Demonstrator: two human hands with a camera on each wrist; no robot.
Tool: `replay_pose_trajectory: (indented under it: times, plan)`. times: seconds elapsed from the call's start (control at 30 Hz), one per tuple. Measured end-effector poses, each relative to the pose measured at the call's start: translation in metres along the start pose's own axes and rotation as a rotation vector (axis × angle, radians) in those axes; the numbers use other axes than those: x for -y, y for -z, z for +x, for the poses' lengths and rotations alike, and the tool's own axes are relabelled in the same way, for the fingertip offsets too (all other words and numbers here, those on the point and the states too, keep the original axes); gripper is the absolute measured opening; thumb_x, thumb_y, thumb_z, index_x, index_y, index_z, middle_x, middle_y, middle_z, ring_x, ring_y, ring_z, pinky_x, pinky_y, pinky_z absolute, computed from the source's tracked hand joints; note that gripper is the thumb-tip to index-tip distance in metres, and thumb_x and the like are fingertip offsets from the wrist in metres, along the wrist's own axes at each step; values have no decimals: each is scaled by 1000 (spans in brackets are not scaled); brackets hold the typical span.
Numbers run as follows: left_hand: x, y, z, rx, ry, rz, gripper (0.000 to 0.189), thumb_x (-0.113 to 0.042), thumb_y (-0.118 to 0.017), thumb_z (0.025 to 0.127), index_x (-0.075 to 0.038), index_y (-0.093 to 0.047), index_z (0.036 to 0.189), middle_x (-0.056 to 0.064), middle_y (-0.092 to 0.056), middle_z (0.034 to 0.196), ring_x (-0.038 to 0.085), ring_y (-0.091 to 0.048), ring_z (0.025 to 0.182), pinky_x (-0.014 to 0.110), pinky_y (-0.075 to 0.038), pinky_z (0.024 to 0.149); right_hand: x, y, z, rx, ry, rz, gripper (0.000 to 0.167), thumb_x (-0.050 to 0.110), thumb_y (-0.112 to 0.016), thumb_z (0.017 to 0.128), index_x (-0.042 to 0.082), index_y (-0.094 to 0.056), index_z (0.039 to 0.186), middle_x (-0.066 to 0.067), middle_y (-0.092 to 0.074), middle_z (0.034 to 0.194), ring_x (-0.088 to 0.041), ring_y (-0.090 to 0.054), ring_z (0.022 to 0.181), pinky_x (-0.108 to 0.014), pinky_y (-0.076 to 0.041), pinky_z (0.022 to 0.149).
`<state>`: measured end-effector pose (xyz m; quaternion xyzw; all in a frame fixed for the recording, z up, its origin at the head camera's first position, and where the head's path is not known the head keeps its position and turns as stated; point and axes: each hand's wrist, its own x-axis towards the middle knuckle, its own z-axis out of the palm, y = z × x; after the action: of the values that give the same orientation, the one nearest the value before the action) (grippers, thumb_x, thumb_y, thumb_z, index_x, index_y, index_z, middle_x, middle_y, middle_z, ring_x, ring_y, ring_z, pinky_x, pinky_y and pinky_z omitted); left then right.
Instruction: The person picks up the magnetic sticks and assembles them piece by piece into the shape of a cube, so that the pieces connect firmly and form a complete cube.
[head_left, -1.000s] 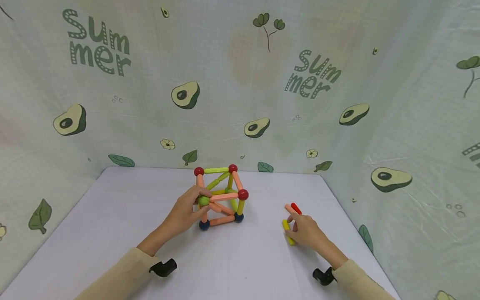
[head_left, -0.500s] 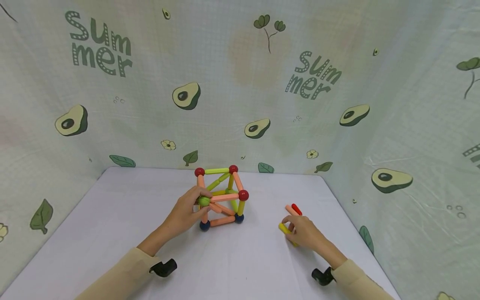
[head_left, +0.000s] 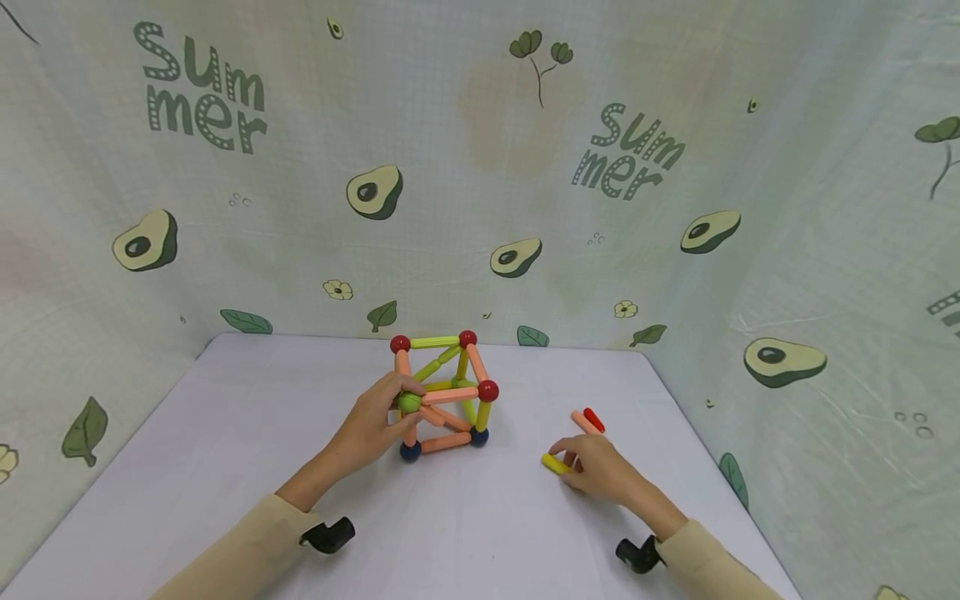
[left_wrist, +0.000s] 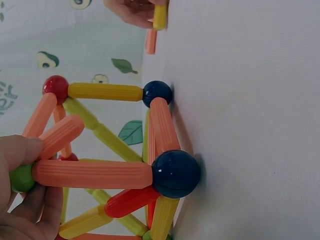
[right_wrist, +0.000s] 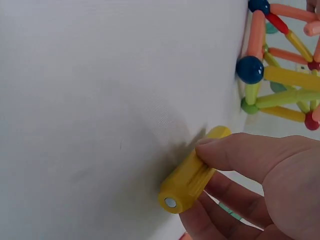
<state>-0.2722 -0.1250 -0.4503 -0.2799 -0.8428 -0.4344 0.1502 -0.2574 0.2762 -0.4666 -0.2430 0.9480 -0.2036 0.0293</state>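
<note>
A cube-like frame of magnetic rods and balls stands on the white table, with red balls [head_left: 488,391] on top and dark blue balls [left_wrist: 176,173] at the bottom. My left hand [head_left: 378,412] pinches the green ball [head_left: 409,402] at its near upper left corner. A short pink rod [left_wrist: 65,135] sticks out loose-ended beside those fingers. To the right, my right hand [head_left: 600,471] holds a yellow magnetic rod [right_wrist: 192,172] between thumb and fingers, low over the table. One metal-tipped end of that rod shows in the right wrist view.
Behind the right hand, a pink rod [head_left: 587,422] and a red rod [head_left: 594,419] lie side by side on the table [head_left: 495,525]. A printed cloth [head_left: 450,125] hangs around the back and sides. Each wrist carries a small black camera [head_left: 330,535].
My right hand has picked at the yellow rod, turned it and shifted it left, away from the pink and red rods. The left hand keeps its hold on the green ball.
</note>
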Motion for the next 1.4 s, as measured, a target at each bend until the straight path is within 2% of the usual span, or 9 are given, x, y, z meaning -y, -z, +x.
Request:
replay_pose_trajectory:
  times: [0.17, 0.33, 0.47, 0.6, 0.8, 1.13, 1.4]
  plan:
    - [-1, 0, 0, 2, 4, 8, 39, -2, -82, 92, -14, -62, 123, -2, -62, 115, 12, -59, 94, 33, -61, 88, 14, -3, 11, -33, 25, -21, 29, 3, -85, 88, 7, -78, 117, 3, -72, 92, -9, -59, 75, -22, -55, 70]
    - [-1, 0, 0, 8, 8, -5, 39, -1, -82, 92, -14, -62, 123, -1, -62, 115, 13, -59, 95, 38, -62, 88, 32, -10, 24, -67, 89, -7, 28, 4, -82, 91, 10, -79, 118, 3, -74, 97, -8, -61, 80, -25, -56, 73]
    - [0, 0, 0, 7, 5, 4, 40, -1, -83, 91, -15, -62, 122, -2, -62, 115, 12, -59, 95, 35, -61, 89, 51, -16, 36, -104, 160, 27, 27, 4, -80, 93, 10, -78, 120, 1, -77, 103, -8, -65, 83, -31, -61, 77]
    - [0, 0, 0, 6, 4, 12, 40, -1, -83, 91, -15, -62, 122, -3, -62, 115, 11, -60, 95, 31, -61, 88, 72, -20, 49, -130, 194, 74, 29, 4, -80, 94, 9, -78, 122, -2, -78, 109, -10, -67, 85, -35, -63, 78]
    - [-1, 1, 0, 7, -6, 12, 40, -2, -83, 91, -15, -62, 122, -3, -62, 116, 11, -61, 97, 31, -61, 89, 93, -30, 64, -146, 209, 124, 32, 5, -82, 93, 12, -78, 124, 2, -78, 106, -8, -66, 85, -28, -61, 77]
    - [-2, 2, 0, 9, -13, 14, 39, -2, -83, 91, -14, -62, 122, -2, -63, 117, 12, -61, 99, 31, -61, 89, 105, -40, 73, -188, 233, 181, 27, 10, -82, 94, 14, -79, 121, 4, -78, 101, -12, -60, 79, -29, -57, 69]
    - [-1, 2, 0, 3, -21, 30, 40, -2, -84, 91, -14, -62, 122, -3, -63, 116, 11, -60, 98, 30, -61, 88, 110, -40, 74, -201, 215, 177, 29, 8, -83, 93, 14, -78, 121, 3, -78, 103, -8, -66, 88, -36, -63, 81]
